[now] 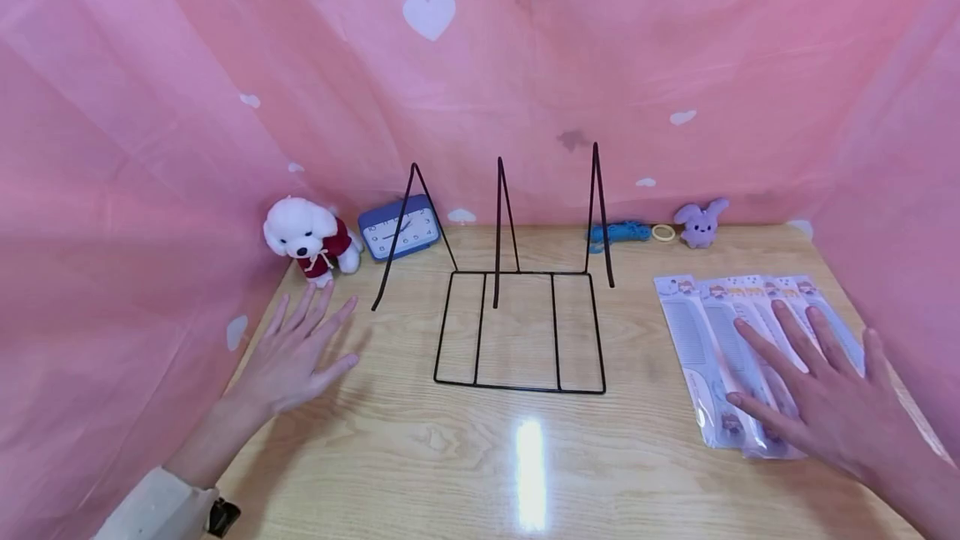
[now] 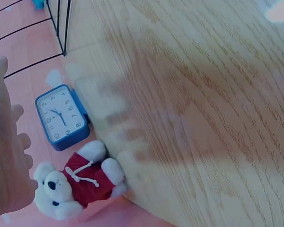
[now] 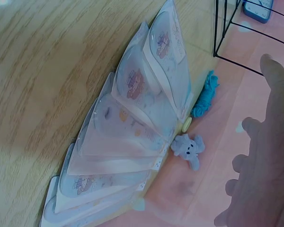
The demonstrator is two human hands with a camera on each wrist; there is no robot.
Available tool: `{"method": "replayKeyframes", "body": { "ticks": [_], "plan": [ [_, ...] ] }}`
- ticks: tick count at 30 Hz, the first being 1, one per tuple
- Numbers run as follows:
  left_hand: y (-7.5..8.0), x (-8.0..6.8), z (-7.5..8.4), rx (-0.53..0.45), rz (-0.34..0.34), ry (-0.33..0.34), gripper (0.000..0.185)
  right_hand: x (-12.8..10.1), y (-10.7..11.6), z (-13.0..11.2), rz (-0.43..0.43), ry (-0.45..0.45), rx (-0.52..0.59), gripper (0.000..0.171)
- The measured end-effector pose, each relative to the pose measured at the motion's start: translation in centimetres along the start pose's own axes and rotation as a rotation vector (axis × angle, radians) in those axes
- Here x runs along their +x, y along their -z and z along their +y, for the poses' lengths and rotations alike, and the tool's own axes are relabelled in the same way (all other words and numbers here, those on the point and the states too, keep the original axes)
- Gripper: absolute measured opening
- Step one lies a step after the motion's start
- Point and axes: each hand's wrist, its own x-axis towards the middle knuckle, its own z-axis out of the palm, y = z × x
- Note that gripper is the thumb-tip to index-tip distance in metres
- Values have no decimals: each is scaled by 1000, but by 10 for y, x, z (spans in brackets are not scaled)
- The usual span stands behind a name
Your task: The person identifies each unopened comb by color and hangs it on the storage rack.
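The left hand [image 1: 296, 357] is held above the left edge of the pale wood-grain worktop [image 1: 390, 457], fingers spread wide and holding nothing. Nearest to it is a white plush dog in a dark red top [image 1: 300, 227], at the back-left corner. The right hand [image 1: 840, 407], also with fingers and thumb well apart and grasping nothing, is above the overlapping row of clear plastic packets with pale combs [image 1: 686, 357], which lies fanned along the right edge; the right wrist view shows the hand apart from them.

Between the hands, a black wire rack with a rectangular base and three tall, narrow prongs [image 1: 497, 257] stands in the middle of the worktop. Along the back edge, left to right, are a blue rectangular clock with a white face [image 1: 397, 227], beside the dog, a teal cord bundle [image 1: 628, 231], a small pale yellow ring [image 1: 654, 232] and a little purple plush rabbit [image 1: 699, 225].
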Motion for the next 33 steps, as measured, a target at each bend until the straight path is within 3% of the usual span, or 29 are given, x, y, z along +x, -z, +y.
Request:
{"method": "replayKeyframes", "body": {
  "ticks": [7, 12, 16, 21, 26, 33],
  "plan": [
    [0, -2, 0, -58, -5, 5, 89, 0, -2, -3, -11, 6, 29, 111],
    [-7, 3, -2, -207, 22, -40, 107, 2, -9, -3, -17, 30, 93, 131],
    [-17, 12, 0, -359, 59, -57, 117, 11, -18, -3, 20, 35, 220, 139],
    [-30, 29, 11, -480, 34, -30, 123, 21, -32, -2, 41, 16, 431, 130],
    [-47, 44, 30, -539, -43, -23, 110, 31, -49, 0, 72, 12, 605, 123],
    [-66, 59, 52, -512, -111, -118, 108, 36, -67, 2, 14, -125, 659, 116]
  ]
}}
